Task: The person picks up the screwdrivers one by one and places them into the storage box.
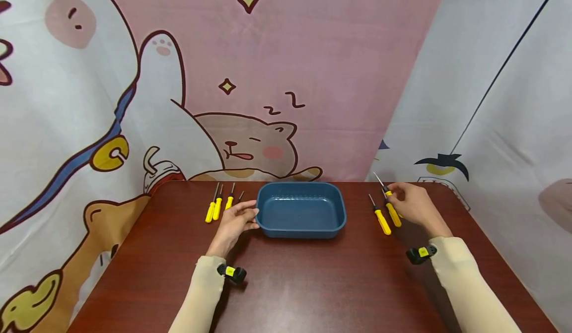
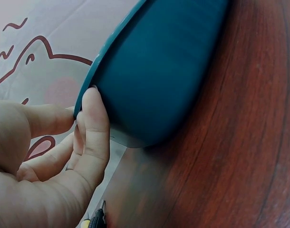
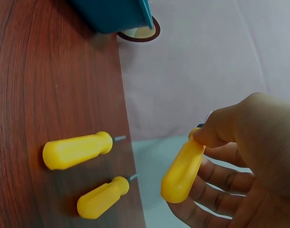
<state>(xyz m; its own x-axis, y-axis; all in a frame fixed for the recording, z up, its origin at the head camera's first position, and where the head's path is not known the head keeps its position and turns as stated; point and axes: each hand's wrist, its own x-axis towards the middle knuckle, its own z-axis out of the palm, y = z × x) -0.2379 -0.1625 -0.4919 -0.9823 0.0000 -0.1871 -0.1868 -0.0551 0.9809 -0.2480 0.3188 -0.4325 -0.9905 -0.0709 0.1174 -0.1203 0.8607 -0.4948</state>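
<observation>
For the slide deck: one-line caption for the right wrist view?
Right hand pinches a yellow screwdriver above two more on the table.

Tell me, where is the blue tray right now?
In the head view the blue tray sits mid-table, the left hand touching its left rim and yellow-handled screwdrivers lying on the table to either side.

held screwdriver (image 3: 183, 168): shaft hidden behind right hand (image 3: 240, 161) in right wrist view | lying screwdrivers (image 3: 77, 150): shafts cut short at worktop (image 3: 50, 71) edge | blue tray (image 2: 159, 61): cut off by frame top, left wrist view | fourth left screwdriver (image 1: 241, 195): handle hidden behind left hand (image 1: 234, 224)
</observation>
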